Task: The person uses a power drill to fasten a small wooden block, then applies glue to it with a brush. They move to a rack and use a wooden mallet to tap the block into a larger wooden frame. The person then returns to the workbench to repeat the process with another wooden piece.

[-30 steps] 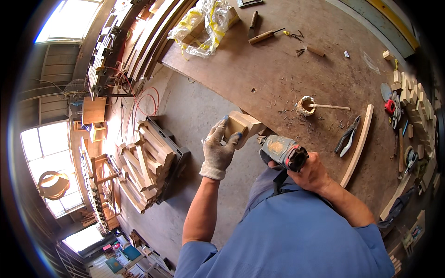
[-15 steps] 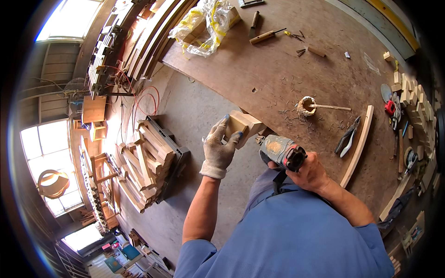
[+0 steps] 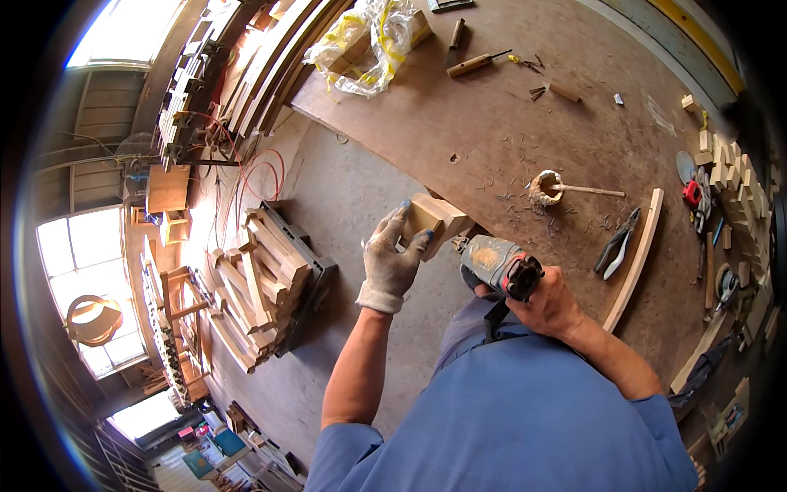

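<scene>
The left hand (image 3: pixel 392 261), in a grey work glove, is closed around a small pale wooden block (image 3: pixel 436 220), with the fingers wrapped over its near and left faces. The block sits at the near edge of the brown surface (image 3: pixel 525 123), partly overhanging the concrete floor (image 3: pixel 352 197). The right hand (image 3: pixel 551 305), bare, is clenched around the grip of a grey power tool (image 3: pixel 497 264), whose nose points left at the block's right side. Whether the tip touches the wood cannot be told, as the tool body hides it.

The main risk, as I judge it, is to the gloved fingers: they lie close to the line of the tool, so a slip or a pass right through the block could reach them. The block is steadied by the hand alone, with no clamp, so it could twist or kick off the edge toward the stack of timber pieces (image 3: pixel 258 283) on the floor to the left.

Farther right on the surface lie a pair of pliers (image 3: pixel 616 243), a curved wooden strip (image 3: pixel 635 254) and a small pot with a stick in it (image 3: pixel 548 187); none is near enough to interfere.
</scene>
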Motion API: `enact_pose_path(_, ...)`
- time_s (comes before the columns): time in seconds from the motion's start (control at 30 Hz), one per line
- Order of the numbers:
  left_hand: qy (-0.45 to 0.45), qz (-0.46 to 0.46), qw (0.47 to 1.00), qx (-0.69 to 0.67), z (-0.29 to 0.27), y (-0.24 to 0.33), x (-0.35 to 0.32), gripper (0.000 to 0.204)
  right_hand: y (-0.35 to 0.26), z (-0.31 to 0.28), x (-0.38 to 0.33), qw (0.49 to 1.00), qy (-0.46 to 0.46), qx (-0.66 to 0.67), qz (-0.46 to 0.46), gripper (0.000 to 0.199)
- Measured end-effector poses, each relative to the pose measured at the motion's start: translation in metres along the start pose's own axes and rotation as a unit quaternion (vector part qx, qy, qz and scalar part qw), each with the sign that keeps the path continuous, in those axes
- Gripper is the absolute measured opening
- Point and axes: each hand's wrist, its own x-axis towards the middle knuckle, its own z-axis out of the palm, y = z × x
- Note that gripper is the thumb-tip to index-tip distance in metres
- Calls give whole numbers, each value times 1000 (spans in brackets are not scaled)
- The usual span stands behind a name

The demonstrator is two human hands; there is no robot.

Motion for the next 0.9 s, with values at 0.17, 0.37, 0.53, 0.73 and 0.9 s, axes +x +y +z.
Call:
enact_pose_path(0.17,2,-6,1000,-16,1,0,0,60,5,2,-1,1000,-20,8,2,27)
enact_pose_path(0.37,-3,-13,1000,-12,-1,3,0,59,4,2,-1,1000,-4,-3,0,23)
enact_pose_path(0.53,8,7,1000,1,1,-2,0,60,9,1,1,999,-32,-11,6,19)
enact_pose_path(0.73,20,24,1000,2,4,-11,-1,62,8,2,3,1000,-18,2,2,18)
enact_pose_path(0.9,27,30,999,15,4,-10,-1,63,14,3,2,1000,-21,-18,11,18)
